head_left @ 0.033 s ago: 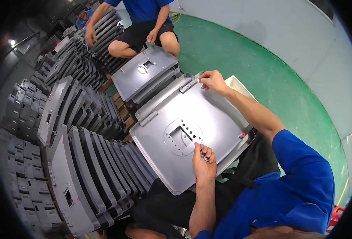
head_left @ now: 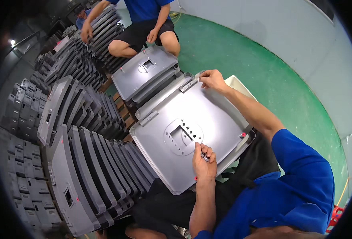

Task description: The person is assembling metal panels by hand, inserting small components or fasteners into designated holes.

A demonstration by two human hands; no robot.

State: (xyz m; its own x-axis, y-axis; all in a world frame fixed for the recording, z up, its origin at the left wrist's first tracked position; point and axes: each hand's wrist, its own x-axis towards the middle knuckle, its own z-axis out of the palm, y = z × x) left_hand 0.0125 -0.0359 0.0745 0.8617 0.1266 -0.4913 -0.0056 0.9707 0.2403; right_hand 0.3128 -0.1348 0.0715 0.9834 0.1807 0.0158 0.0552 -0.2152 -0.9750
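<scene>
In front of me lies a grey metal panel (head_left: pixel 219 115) with rounded corners. Its middle has a rectangular cutout (head_left: pixel 180 137), ringed by small holes and screws. Over the panel's near part, my left hand (head_left: pixel 205 161) is curled around small metal pieces that look like screws or nuts. My right hand (head_left: pixel 213 81) reaches to the far right corner with thumb and forefinger pinched; anything between them is too small to make out. Close to it, a hinge (head_left: pixel 188 86) sits on the far edge, and a second hinge (head_left: pixel 148 118) lies further left. Red plugs (head_left: pixel 243 135) mark the near edge.
Stacks of similar panels (head_left: pixel 76 175) stand close on my left. Beyond my panel is another panel pile (head_left: pixel 146 73), with a co-worker in a blue shirt (head_left: pixel 142 12) squatting behind it. A cream bin (head_left: pixel 239 87) shows under my right forearm. Green floor (head_left: pixel 287 87) extends right.
The co-worker's outstretched arm has shifted slightly to the left and up. Both my hands and the panel look the same.
</scene>
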